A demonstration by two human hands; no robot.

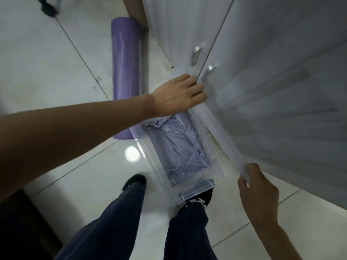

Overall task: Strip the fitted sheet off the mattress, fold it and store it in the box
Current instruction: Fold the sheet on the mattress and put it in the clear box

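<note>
A clear plastic box (148, 156) stands on the tiled floor in front of my feet. The folded grey-lilac fitted sheet (180, 147) lies inside it. A clear lid (216, 124) hangs tilted over the box's right side, blurred. My left hand (180, 94) grips the lid's far end with curled fingers. My right hand (257, 192) pinches the lid's near end.
A rolled purple mat (125, 59) lies on the floor left of the box. White cupboard doors with metal handles (196, 55) rise close on the right. My legs and black shoes (135, 181) stand at the box's near end. A dark mat (24, 228) lies bottom left.
</note>
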